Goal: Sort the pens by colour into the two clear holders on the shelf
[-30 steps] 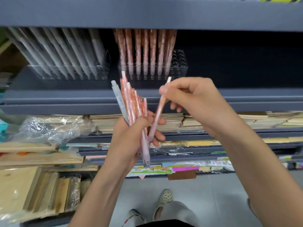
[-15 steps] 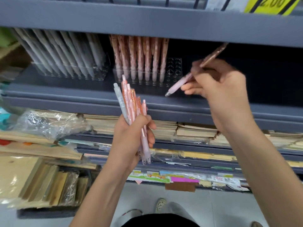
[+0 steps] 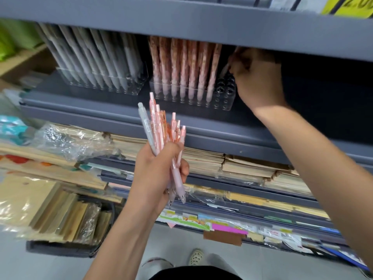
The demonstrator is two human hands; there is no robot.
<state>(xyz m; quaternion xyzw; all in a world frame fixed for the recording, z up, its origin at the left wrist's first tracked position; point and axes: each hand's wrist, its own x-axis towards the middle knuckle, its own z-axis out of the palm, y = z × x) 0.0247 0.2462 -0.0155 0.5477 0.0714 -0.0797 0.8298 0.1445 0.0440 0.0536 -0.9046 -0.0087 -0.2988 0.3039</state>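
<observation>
My left hand (image 3: 157, 174) grips a bunch of pens (image 3: 161, 128) below the shelf: several pink ones and one grey pen (image 3: 145, 124) at the bunch's left. Two clear holders stand on the grey shelf. The left holder (image 3: 105, 85) carries rows of grey pens. The right holder (image 3: 224, 98) carries rows of pink pens (image 3: 181, 63), with open holes at its right end. My right hand (image 3: 256, 77) is under the upper shelf, holding a pink pen (image 3: 226, 67) tip-down over those open holes. Most of that pen is hidden by the hand.
The upper shelf edge (image 3: 181, 25) hangs low over the holders. Stacks of notebooks (image 3: 242, 164) fill the shelves below. Crumpled clear plastic wrap (image 3: 66, 140) lies at the left. A dark crate of wrapped packs (image 3: 66, 221) sits at the lower left on the floor.
My right hand pulled one pink pen from the bunch, carried it up and right, and now holds it over the right holder's open end. The left hand kept the bunch roughly in place.
</observation>
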